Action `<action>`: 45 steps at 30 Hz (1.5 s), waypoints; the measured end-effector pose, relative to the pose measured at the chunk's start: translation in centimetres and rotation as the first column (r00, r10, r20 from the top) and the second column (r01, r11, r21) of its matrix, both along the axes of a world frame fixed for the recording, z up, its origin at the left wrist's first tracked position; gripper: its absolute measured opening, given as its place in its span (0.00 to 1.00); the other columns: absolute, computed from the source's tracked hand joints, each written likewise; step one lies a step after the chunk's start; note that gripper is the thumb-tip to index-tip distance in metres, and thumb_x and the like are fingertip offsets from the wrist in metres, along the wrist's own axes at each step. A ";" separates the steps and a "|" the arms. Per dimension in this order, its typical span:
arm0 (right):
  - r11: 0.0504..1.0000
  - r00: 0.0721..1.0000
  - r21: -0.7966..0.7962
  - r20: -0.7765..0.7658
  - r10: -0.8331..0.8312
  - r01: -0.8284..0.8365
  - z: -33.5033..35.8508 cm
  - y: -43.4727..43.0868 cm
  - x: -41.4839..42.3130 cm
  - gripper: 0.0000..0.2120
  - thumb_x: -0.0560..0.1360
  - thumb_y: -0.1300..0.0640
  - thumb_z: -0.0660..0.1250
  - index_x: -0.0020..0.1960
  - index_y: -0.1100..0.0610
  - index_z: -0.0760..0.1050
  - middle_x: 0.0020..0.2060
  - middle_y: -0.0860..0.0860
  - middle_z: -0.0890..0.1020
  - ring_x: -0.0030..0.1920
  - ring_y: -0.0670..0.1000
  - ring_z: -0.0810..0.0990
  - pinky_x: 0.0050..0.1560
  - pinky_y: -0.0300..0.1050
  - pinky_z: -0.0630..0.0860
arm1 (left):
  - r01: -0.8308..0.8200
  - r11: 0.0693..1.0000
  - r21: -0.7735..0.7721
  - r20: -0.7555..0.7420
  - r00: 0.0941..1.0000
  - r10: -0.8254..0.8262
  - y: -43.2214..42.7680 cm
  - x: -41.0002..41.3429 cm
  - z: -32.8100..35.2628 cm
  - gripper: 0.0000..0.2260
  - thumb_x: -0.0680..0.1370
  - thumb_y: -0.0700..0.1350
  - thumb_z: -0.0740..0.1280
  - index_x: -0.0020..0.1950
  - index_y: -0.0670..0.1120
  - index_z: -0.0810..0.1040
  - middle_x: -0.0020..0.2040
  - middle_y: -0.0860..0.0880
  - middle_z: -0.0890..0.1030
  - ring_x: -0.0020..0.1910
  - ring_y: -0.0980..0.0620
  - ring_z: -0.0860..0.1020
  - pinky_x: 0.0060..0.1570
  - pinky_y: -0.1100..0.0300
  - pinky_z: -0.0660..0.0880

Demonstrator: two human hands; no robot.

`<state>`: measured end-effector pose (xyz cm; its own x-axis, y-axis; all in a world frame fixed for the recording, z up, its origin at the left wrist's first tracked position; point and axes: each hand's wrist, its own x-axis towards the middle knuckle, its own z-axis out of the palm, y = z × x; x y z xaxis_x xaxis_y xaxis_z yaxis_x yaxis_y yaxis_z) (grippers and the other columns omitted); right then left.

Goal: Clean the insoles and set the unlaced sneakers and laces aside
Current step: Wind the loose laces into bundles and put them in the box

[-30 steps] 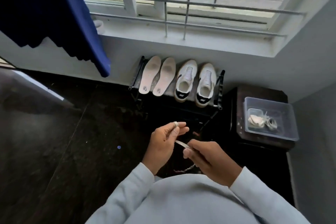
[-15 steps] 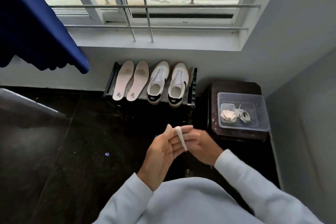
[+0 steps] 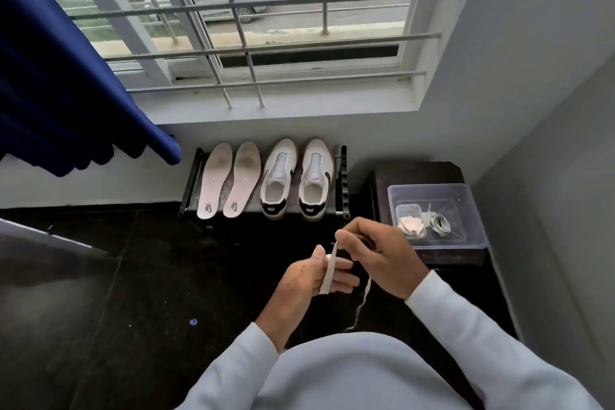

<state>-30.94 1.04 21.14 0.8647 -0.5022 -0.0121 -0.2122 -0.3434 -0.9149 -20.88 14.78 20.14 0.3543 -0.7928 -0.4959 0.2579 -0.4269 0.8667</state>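
A flat white shoelace (image 3: 327,273) is wrapped around the fingers of my left hand (image 3: 309,280). My right hand (image 3: 379,256) pinches the lace just above, and the loose end (image 3: 361,304) hangs down below it. Two pale insoles (image 3: 228,180) lie side by side on a low black shoe rack (image 3: 191,183) under the window. Next to them on the rack stand two white unlaced sneakers (image 3: 296,176) with black heel tabs.
A clear plastic tub (image 3: 466,210) sits on a dark stool (image 3: 419,170) at right; it holds a small container, a folded cloth (image 3: 412,226) and a coiled lace (image 3: 439,223). A blue curtain (image 3: 66,83) hangs at left. Grey walls close the right side.
The lace has been wound further round my left fingers, and my right hand has risen above them. The camera has tilted up and right, showing more of the window.
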 end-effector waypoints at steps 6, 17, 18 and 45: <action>0.951 0.992 0.306 -0.125 0.000 0.038 -4.7 -0.2 2.9 0.18 0.69 0.35 0.70 0.38 0.50 0.78 0.31 0.47 0.78 0.35 0.45 0.75 0.39 0.42 0.73 | 0.035 0.999 -0.037 -0.130 0.991 -0.040 0.0 2.4 1.1 0.31 0.75 0.62 0.49 0.53 0.42 0.83 0.48 0.42 0.87 0.49 0.45 0.85 0.52 0.60 0.79; 0.991 0.996 0.132 -0.087 0.037 -0.025 -2.0 4.8 1.9 0.10 0.78 0.52 0.67 0.39 0.53 0.80 0.27 0.45 0.76 0.29 0.41 0.73 0.32 0.35 0.69 | -0.117 0.990 -0.084 -0.038 0.993 0.114 1.2 5.2 -0.4 0.27 0.79 0.60 0.51 0.65 0.45 0.77 0.57 0.49 0.85 0.60 0.52 0.81 0.65 0.54 0.73; 0.994 0.998 0.110 -0.068 0.007 0.001 -1.5 4.2 2.3 0.10 0.78 0.52 0.67 0.39 0.53 0.80 0.27 0.45 0.76 0.29 0.42 0.73 0.32 0.37 0.70 | -0.084 0.995 -0.059 -0.009 0.996 0.084 1.4 5.2 -0.7 0.26 0.78 0.60 0.50 0.63 0.46 0.78 0.55 0.50 0.85 0.59 0.53 0.82 0.64 0.56 0.74; 0.991 0.985 0.128 -0.169 -0.016 0.038 -1.1 2.8 4.3 0.11 0.79 0.52 0.65 0.41 0.54 0.80 0.29 0.46 0.78 0.31 0.42 0.73 0.35 0.37 0.71 | 0.036 0.999 0.011 -0.012 0.999 -0.036 1.9 5.4 -2.0 0.26 0.76 0.62 0.48 0.55 0.52 0.81 0.49 0.52 0.87 0.54 0.55 0.84 0.58 0.63 0.75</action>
